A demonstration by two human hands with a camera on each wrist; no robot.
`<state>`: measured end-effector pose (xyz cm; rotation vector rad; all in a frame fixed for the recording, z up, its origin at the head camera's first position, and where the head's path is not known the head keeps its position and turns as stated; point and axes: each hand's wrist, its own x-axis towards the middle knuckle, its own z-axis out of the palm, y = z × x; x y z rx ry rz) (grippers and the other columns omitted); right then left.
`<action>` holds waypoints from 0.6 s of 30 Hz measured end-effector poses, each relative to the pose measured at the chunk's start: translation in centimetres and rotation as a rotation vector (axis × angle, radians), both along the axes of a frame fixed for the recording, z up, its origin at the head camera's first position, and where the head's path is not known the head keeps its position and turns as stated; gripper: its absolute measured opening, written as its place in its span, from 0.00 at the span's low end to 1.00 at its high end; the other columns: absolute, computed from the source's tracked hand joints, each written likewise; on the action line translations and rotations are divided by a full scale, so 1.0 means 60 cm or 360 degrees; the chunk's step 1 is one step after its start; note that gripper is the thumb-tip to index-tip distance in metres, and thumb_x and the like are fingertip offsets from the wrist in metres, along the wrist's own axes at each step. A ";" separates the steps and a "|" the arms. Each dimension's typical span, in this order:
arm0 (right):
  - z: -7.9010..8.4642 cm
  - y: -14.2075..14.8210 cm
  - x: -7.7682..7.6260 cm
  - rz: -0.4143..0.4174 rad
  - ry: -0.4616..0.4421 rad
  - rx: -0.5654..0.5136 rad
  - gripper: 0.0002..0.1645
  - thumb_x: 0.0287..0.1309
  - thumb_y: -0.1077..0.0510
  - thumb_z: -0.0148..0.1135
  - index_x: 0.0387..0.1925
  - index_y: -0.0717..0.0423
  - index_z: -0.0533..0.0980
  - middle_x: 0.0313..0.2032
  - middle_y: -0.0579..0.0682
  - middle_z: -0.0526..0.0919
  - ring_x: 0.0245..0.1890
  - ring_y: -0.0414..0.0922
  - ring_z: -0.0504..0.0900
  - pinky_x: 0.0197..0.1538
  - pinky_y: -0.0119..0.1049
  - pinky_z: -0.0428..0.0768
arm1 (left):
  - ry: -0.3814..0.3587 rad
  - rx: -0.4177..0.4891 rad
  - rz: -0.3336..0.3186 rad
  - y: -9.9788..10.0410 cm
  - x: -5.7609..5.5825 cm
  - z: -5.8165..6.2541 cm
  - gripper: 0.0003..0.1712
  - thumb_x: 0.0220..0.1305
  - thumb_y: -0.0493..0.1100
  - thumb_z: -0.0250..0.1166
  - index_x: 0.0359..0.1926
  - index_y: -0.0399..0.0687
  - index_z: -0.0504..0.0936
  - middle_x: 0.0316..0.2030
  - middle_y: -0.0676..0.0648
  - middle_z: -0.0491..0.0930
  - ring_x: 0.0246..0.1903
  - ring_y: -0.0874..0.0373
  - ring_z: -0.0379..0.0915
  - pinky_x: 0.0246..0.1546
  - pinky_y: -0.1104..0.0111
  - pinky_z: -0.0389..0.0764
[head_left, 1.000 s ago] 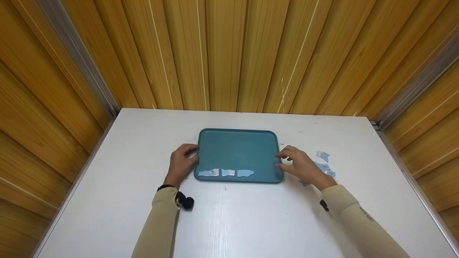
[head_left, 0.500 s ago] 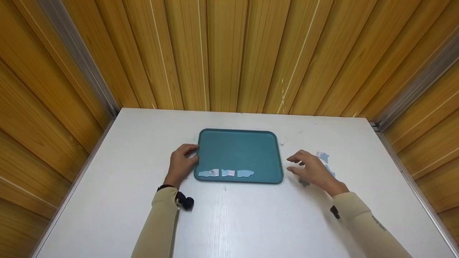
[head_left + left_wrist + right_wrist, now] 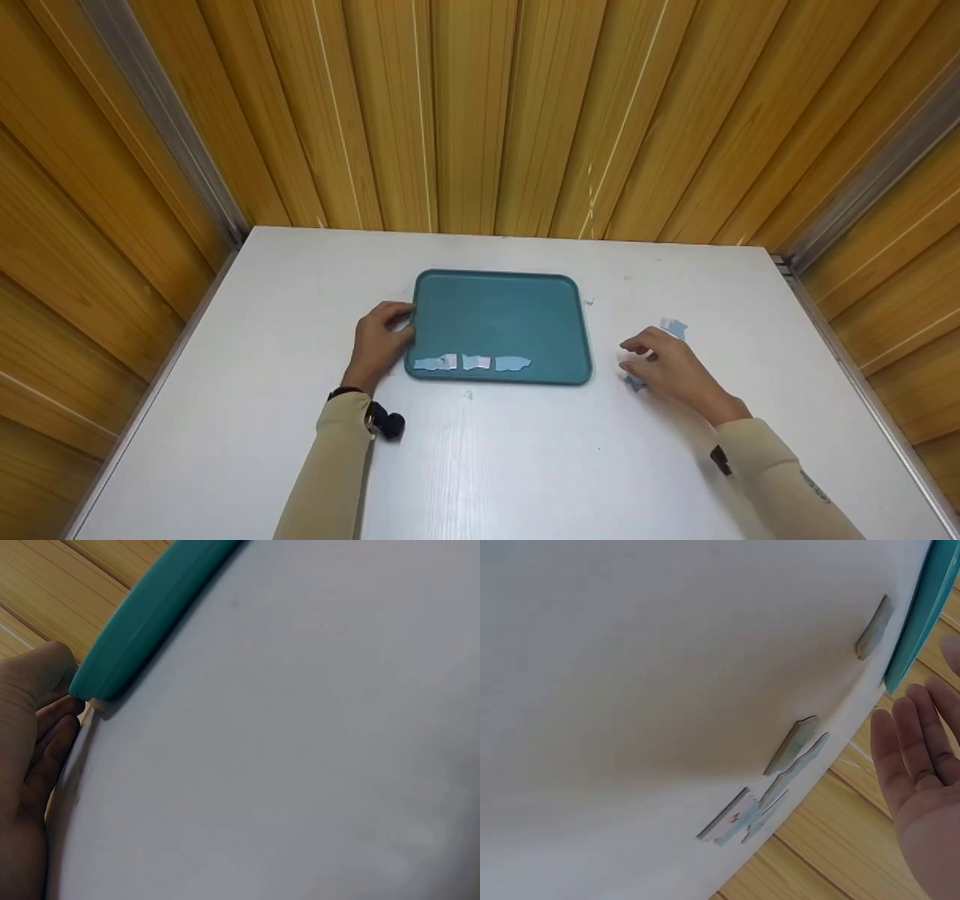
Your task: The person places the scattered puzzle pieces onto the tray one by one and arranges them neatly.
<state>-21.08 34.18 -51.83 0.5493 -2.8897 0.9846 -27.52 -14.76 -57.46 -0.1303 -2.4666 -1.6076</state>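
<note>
A teal rectangular tray [image 3: 499, 311] lies on the white table. Along its near edge sit three flat, jagged blue-and-white puzzle pieces [image 3: 513, 364] in a row. My left hand [image 3: 379, 341] holds the tray's left rim between thumb and fingers; the left wrist view shows the fingertips right at that rim [image 3: 127, 637]. To the right of the tray, my right hand [image 3: 671, 367] hovers with thumb and fingers apart, nothing between them. Near it are more loose pieces [image 3: 675, 328], one of them [image 3: 634, 382] partly behind the thumb. Several lie on the table [image 3: 791, 744] in the right wrist view.
Wood-patterned panels [image 3: 472, 112] enclose the white table [image 3: 480, 465] at the back and both sides. Metal posts [image 3: 172, 127] stand at the corners. Small dark marks [image 3: 589, 301] dot the tabletop beside the tray.
My right hand has left the tray's right rim and moved right and nearer, over the loose pieces. The left hand and the tray have stayed put.
</note>
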 end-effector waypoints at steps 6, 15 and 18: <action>-0.007 0.015 0.015 -0.0041 -0.0052 0.0068 0.15 0.64 0.62 0.75 0.51 0.58 0.86 0.44 0.47 0.84 0.46 0.48 0.82 0.50 0.41 0.87 | -0.0032 -0.0013 0.0012 0.001 0.002 0.002 0.20 0.64 0.32 0.71 0.58 0.44 0.88 0.55 0.49 0.84 0.61 0.54 0.78 0.68 0.63 0.76; -0.014 0.030 0.030 -0.0074 -0.0131 0.0166 0.16 0.62 0.57 0.78 0.49 0.57 0.85 0.43 0.46 0.84 0.45 0.47 0.83 0.50 0.42 0.85 | -0.0040 -0.0009 0.0024 0.001 0.001 0.001 0.20 0.64 0.32 0.71 0.57 0.43 0.88 0.55 0.49 0.84 0.61 0.53 0.78 0.68 0.61 0.77; -0.014 0.032 0.032 -0.0067 -0.0155 0.0168 0.17 0.62 0.56 0.78 0.49 0.57 0.85 0.45 0.47 0.84 0.48 0.50 0.84 0.53 0.46 0.85 | -0.0037 0.0000 0.0018 0.002 0.002 0.002 0.20 0.64 0.32 0.71 0.57 0.43 0.88 0.55 0.48 0.84 0.61 0.53 0.78 0.67 0.61 0.77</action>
